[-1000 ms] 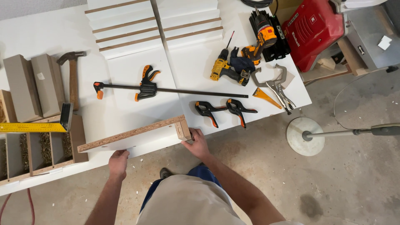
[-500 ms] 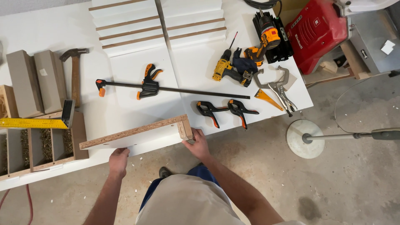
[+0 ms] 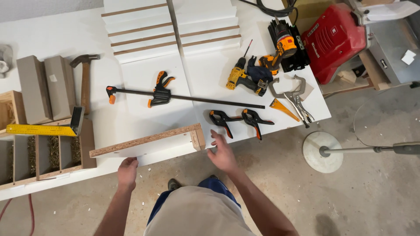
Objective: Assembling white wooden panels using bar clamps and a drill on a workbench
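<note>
With my left hand (image 3: 127,171) seemingly gripping the surface (image 3: 65,35) edge and my right hand (image 3: 223,153) open at 3 o'clock of the chipboard panel (image 3: 146,140), I judge the unsteadied panel could tip.

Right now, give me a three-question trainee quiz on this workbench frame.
1. True or false: the right hand is gripping a spring clamp.
2. Which lies just above the two spring clamps? A) hammer B) long bar clamp C) yellow square
3. What does the left hand touch?

Key
1. False: the right hand is open, held over the table edge beside the chipboard panel, with nothing in it.
2. B.
3. The near edge of the chipboard panel, at the front of the white table.
</note>
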